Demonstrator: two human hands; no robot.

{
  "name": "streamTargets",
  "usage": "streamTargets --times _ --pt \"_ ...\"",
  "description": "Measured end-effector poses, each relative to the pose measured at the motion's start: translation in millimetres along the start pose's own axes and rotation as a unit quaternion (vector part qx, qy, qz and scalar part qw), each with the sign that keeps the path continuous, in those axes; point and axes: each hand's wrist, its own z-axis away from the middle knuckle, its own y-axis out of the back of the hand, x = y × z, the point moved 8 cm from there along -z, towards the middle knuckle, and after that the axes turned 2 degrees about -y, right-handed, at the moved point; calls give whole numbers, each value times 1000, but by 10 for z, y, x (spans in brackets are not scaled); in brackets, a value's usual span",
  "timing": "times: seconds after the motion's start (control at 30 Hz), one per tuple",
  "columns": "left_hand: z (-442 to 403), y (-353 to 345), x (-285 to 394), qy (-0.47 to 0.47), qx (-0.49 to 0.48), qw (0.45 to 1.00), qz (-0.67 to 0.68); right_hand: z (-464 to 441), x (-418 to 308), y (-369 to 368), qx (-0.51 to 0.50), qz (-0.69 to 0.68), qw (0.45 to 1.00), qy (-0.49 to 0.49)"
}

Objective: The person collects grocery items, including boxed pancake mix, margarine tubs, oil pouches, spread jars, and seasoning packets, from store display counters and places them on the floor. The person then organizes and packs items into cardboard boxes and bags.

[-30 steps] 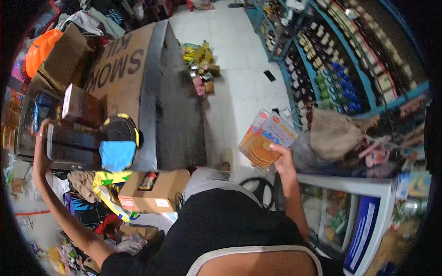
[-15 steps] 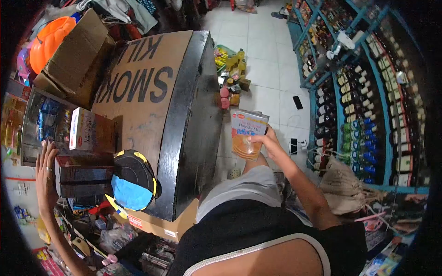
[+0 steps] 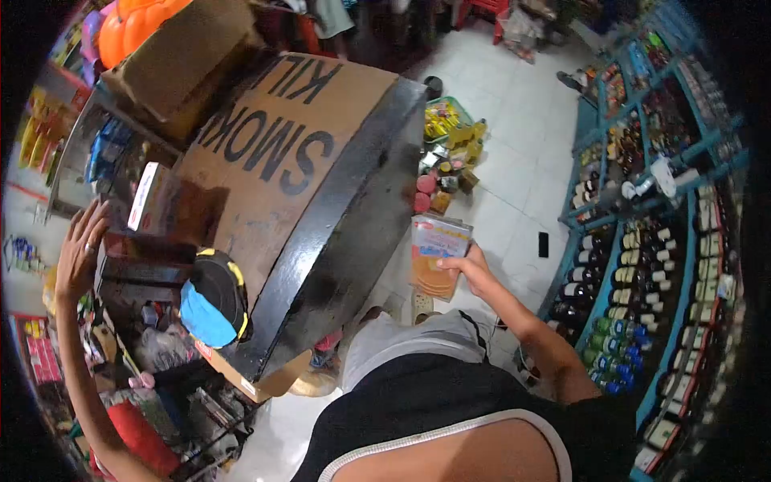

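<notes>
My right hand (image 3: 468,271) grips a hotcake mix box (image 3: 442,245) in front of my body, the thumb across its printed front. A second edge shows behind its top, so there may be more than one. On the far left my left hand (image 3: 80,253) is raised with its fingers stretched out, holding nothing that I can see. It is beside a shelf holding a similar box with a white side (image 3: 147,197) and blue packets (image 3: 108,151). Whether its fingertips touch the shelf edge, I cannot tell.
A large black-sided counter (image 3: 345,209) topped with lettered cardboard stands at my left. A black and blue round item (image 3: 213,297) sits at its near corner. Bottle shelves (image 3: 614,257) line the right. Yellow bottles (image 3: 466,143) and a phone (image 3: 544,244) are on the tiled floor.
The view has turned, showing more of the floor and the bottle shelves. My left hand sits higher in the view, fingers still stretched. The hotcake mix box stays in my right hand, slightly lower.
</notes>
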Motion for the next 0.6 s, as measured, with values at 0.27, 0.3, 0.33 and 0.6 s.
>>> streamTargets --times 0.27,0.3,0.33,0.6 --pt "-23 -72 -82 -70 -41 996 46 91 -136 -55 -48 -126 989 52" --pt "-35 -70 -75 -55 -59 996 47 81 -98 -79 -48 -148 987 49" --pt "-25 -70 -85 -77 -56 994 43 73 -47 -82 -44 -169 983 46" --pt "-7 29 16 -165 -18 986 -20 -112 -127 -152 -22 -233 971 56"
